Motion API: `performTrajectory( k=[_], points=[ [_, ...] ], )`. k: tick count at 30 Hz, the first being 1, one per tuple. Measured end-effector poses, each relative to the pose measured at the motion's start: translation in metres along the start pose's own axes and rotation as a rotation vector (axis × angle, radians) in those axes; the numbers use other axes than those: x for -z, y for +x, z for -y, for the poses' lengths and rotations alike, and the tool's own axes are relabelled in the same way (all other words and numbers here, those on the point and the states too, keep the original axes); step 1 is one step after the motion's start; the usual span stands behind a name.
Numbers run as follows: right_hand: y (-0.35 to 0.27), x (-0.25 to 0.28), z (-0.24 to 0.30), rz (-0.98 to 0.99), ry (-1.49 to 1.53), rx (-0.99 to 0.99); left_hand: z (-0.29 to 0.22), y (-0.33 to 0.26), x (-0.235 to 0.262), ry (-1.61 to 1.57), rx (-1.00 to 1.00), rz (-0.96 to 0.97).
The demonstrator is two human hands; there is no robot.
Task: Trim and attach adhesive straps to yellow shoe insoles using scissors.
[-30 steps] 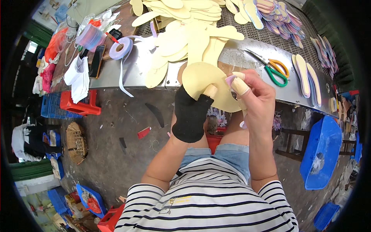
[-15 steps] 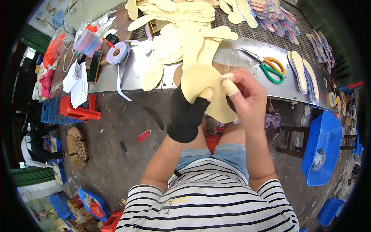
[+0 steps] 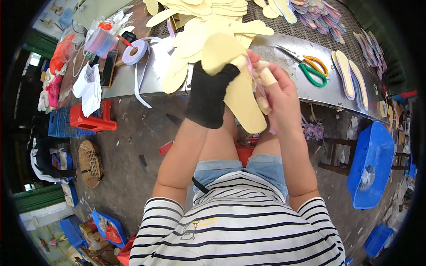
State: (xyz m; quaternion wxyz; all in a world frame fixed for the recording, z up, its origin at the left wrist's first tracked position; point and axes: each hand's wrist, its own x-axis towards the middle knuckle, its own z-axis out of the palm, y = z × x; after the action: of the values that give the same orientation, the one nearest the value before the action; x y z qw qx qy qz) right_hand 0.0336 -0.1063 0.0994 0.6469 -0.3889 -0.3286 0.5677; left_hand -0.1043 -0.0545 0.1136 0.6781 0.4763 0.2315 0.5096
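A pale yellow insole (image 3: 246,104) is held up in front of the table's near edge. My left hand (image 3: 209,95), in a black glove with bare fingertips, is closed on its left side with the thumb across the face. My right hand (image 3: 282,93), with pale wraps on some fingers, is closed at the insole's right edge. A thin purple strip (image 3: 258,80) runs along that edge between the right fingers; its far end is hidden. Beyond the hands lies a heap of similar yellow insoles (image 3: 193,42). Scissors (image 3: 313,72) with orange and green handles rest to the right.
A roll of pale purple tape (image 3: 134,52) stands at left, its loose end hanging over the metal table edge (image 3: 126,86). Nearby are a phone (image 3: 109,68) and white papers (image 3: 88,91). Finished-looking insoles (image 3: 342,75) lie at right. A blue tub (image 3: 372,168) and red stool (image 3: 92,117) flank me.
The insole has tilted and its wide end has risen toward the table. My right fingers have shifted along its edge, where the purple strip now shows.
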Motion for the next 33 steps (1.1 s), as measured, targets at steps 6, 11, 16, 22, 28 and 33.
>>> performTrajectory(
  k=[6, 11, 16, 22, 28, 33],
  points=[
    [-0.011, 0.002, -0.018, -0.114, -0.4, 0.434, -0.015, -0.007, -0.013, 0.026, -0.054, -0.128],
    [-0.01, 0.004, -0.012, -0.009, -0.399, 0.366, -0.016, -0.007, -0.014, 0.04, -0.032, -0.127],
    [-0.003, 0.006, -0.004, 0.149, -0.495, 0.279, -0.01, -0.003, -0.006, -0.009, 0.02, -0.026],
    [0.015, -0.009, -0.002, 0.092, -0.411, 0.443, 0.013, 0.007, 0.011, -0.035, -0.043, 0.137],
    [0.009, -0.006, -0.011, 0.146, -0.111, -0.09, 0.003, -0.015, 0.019, -0.053, -0.073, -0.045],
    [-0.014, 0.001, -0.034, 0.158, 0.203, -0.255, -0.01, -0.022, 0.016, 0.046, -0.115, -0.237]
  ],
)
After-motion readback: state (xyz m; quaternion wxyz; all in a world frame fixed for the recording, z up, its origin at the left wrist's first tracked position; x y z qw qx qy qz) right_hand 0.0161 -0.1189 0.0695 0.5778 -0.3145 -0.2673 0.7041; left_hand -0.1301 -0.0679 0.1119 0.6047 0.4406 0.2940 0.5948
